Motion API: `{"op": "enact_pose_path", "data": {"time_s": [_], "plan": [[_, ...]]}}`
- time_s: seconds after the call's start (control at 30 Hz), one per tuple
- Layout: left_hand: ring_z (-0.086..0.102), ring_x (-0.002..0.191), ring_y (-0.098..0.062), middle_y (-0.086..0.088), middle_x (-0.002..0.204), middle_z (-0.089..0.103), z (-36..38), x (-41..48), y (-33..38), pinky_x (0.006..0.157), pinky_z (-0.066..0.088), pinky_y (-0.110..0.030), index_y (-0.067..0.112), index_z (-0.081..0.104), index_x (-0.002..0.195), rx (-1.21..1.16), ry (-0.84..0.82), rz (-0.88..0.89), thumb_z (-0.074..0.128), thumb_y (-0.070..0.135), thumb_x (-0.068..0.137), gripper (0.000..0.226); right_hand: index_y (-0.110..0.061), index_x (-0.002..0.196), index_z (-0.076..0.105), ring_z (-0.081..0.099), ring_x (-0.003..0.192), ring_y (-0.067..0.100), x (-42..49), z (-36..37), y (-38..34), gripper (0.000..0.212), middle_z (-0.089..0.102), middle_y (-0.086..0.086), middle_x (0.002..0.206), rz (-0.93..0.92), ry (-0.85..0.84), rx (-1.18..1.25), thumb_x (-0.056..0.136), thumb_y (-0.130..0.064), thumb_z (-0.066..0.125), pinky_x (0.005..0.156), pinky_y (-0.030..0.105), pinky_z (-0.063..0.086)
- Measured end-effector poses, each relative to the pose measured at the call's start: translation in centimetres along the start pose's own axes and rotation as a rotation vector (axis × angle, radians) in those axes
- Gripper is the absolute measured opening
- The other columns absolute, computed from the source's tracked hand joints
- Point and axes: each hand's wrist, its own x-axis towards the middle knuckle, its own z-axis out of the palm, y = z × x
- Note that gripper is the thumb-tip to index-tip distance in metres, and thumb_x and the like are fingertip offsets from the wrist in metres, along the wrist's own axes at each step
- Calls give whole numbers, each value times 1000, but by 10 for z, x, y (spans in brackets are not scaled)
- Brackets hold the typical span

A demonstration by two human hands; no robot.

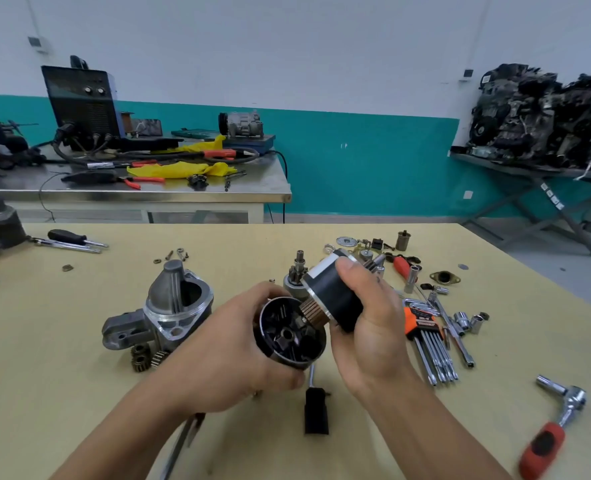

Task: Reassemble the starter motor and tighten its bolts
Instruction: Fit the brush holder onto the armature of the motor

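**A:** Starter motor body point(334, 292): where is it?

**B:** Head view: the right hand point(370, 327) wraps round it, thumb on top, above the yellow table point(79, 393). Its copper commutator point(313, 311) sits at the rim of a black brush cap point(289, 337).

**A:** And the left hand point(224, 355)?

**B:** Its fingers curl round that cap, open side facing the camera. An aluminium nose housing point(173, 306) lies on the table to the left, hex keys point(432, 344) to the right.

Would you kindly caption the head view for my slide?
Left hand holds the brush cap; right hand angles the motor body toward it.
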Motion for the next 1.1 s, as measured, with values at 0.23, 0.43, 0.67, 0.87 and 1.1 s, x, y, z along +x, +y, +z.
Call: {"op": "enact_pose_path", "data": {"time_s": [0.23,0.43,0.67,0.87,1.1], "plan": [[69,71,-11,8,86,73,16,0,5,60,54,-28,27,65,111,-266,24,-76,90,7,61,59,-17,112,67,71,94,35,-6,5,3,63,73,11,100,-125,-1,-219,54,-33,86,84,46,60],[62,63,-19,-9,83,71,18,-3,9,55,52,-30,17,67,111,-392,58,-135,87,-4,67,53,-22,107,70,73,89,26,-6,8,8,60,75,6,98,-119,59,-240,52,-39,87,75,35,59],[65,105,-56,-32,120,67,17,1,17,73,62,-39,-7,66,121,-1294,-178,-405,63,22,86,45,-9,110,63,68,78,24,1,1,-6,53,69,5,86,-52,82,-55,66,-30,84,70,41,59],[69,100,-50,-32,120,67,30,3,13,59,64,-32,-1,76,107,-1439,-174,-367,59,28,88,38,6,126,52,67,85,28,0,4,-10,74,66,13,94,-46,79,32,69,-32,81,78,45,58],[60,80,-32,-25,115,60,47,6,2,57,60,-30,4,59,136,-1304,-90,-181,62,44,88,62,-19,99,69,67,88,36,-8,13,-3,49,69,5,91,-93,113,-118,59,-41,88,90,66,52]]}}
